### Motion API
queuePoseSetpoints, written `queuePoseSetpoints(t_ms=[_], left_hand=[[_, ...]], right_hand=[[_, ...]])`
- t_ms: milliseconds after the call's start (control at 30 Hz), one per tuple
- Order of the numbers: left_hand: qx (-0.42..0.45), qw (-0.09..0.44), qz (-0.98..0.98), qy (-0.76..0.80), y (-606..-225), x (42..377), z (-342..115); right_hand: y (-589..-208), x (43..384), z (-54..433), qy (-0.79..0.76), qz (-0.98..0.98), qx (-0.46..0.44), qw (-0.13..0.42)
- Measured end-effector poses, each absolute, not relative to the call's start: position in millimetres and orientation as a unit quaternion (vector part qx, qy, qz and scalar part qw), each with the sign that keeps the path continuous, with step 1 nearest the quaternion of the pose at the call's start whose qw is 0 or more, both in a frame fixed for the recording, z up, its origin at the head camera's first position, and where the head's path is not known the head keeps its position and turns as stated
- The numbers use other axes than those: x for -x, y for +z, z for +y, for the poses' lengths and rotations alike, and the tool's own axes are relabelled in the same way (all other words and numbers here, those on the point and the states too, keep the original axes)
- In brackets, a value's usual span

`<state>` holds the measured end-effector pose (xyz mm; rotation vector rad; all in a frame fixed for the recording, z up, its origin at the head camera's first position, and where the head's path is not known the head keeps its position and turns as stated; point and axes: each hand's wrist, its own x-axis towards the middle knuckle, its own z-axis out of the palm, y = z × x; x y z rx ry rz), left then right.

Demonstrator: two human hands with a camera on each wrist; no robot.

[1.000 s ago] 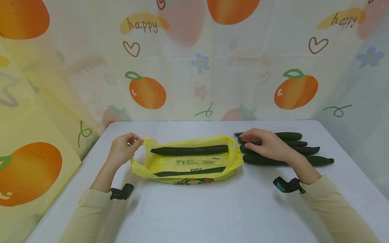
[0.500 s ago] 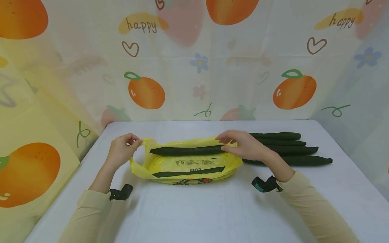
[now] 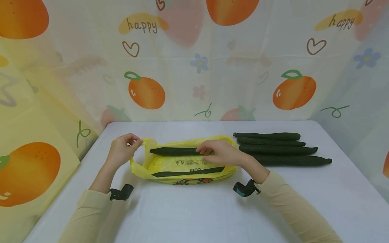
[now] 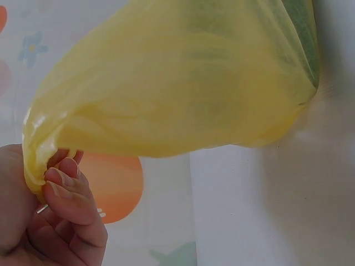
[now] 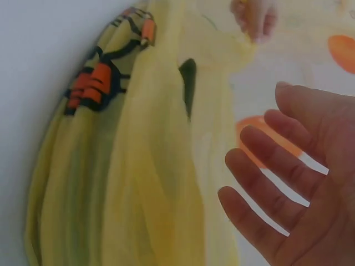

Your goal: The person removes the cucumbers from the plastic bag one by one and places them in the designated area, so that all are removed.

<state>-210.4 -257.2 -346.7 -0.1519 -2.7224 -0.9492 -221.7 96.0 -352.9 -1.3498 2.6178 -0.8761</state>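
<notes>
A yellow plastic bag lies on its side across the middle of the table, its mouth held wide. My left hand pinches the bag's handle loop at the left end; the left wrist view shows the film stretched up to the curled fingers. Inside the bag lie a long dark green cucumber and a second dark green strip along the front edge. My right hand hovers over the bag's right half, overlapping the cucumber in the head view. In the right wrist view its fingers are spread, holding nothing.
Several cucumbers lie side by side at the right of the table. A patterned curtain with oranges and flowers stands behind the table's back edge. Each wrist carries a small black camera.
My right hand has moved left from above the loose cucumbers to over the bag, uncovering their left ends. The left hand and the bag stay in place.
</notes>
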Motion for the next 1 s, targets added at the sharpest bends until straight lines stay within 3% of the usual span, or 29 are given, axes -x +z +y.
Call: queuePoseSetpoints(t_ms=[633, 1000], left_hand=[[0.052, 0.124, -0.936, -0.326, -349, 213, -257], [0.051, 0.126, -0.936, -0.323, -351, 212, -257]], right_hand=[[-382, 218, 62, -0.275, 0.844, 0.445, 0.116], [-396, 217, 58, -0.246, 0.853, 0.445, 0.120]])
